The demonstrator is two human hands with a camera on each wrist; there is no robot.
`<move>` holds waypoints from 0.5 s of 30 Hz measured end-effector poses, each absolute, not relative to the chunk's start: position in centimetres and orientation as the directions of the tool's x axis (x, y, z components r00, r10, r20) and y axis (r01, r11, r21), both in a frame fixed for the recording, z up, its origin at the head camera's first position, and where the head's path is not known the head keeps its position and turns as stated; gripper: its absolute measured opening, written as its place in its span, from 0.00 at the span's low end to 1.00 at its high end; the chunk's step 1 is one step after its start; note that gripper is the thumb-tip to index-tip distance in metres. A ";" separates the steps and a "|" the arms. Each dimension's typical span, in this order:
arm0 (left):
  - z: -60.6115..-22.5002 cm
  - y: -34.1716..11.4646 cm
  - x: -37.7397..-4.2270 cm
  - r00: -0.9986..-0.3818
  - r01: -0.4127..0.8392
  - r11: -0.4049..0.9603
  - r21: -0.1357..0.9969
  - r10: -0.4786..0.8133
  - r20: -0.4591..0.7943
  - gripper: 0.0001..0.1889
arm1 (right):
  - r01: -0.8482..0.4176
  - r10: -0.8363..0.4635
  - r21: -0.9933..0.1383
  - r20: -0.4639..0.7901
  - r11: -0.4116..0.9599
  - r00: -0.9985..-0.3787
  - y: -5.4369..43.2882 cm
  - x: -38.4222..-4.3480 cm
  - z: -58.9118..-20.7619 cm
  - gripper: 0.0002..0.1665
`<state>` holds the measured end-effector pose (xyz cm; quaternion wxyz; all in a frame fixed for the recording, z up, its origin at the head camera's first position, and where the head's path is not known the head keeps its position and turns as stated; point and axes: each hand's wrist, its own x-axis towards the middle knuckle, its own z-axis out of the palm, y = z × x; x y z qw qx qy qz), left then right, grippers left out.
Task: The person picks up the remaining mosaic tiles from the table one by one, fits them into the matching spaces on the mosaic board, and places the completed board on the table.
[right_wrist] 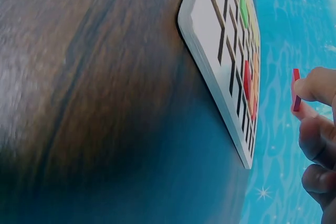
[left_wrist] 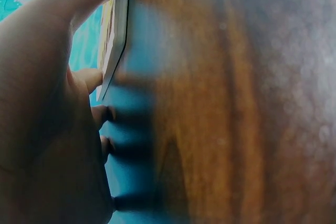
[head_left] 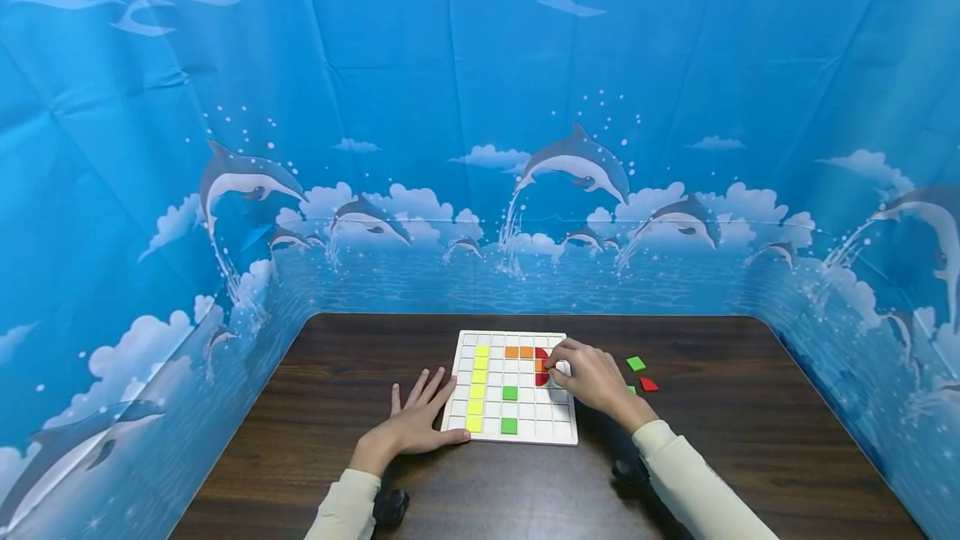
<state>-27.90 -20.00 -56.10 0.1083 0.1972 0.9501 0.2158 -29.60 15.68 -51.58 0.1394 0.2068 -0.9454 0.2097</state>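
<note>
A white grid board (head_left: 543,432) lies on the dark wooden table. Set in its cells are a column of yellow tiles (head_left: 477,390), some orange tiles (head_left: 519,352), red curved-edged tiles (head_left: 541,380) and two green tiles (head_left: 510,393). Above the board's right side my right hand (head_left: 596,377) pinches a small red tile (right_wrist: 295,90) between thumb and finger, lifted off the board in the right wrist view. My left hand (head_left: 412,423) rests at the board's left edge, fingers spread, thumb along the near left corner.
Right of the board lie loose tiles: a green one (head_left: 636,363), a red one (head_left: 649,385) and another green one (head_left: 632,391), partly hidden by the right hand. A blue dolphin-print curtain (head_left: 465,107) surrounds the table's (head_left: 712,407) back and sides.
</note>
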 end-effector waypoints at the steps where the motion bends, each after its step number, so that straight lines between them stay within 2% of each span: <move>1: -56.0 -20.0 -27.9 -0.899 0.327 0.830 0.452 0.421 -0.122 0.59 | -0.448 -0.335 -0.338 0.342 0.828 -0.878 15.5 -29.6 -51.6 0.04; 15: -54.3 -19.6 -27.1 -0.895 0.304 0.835 0.459 0.415 -0.163 0.58 | -0.496 -0.401 -0.285 0.332 0.820 -0.854 13.6 -30.4 -52.3 0.03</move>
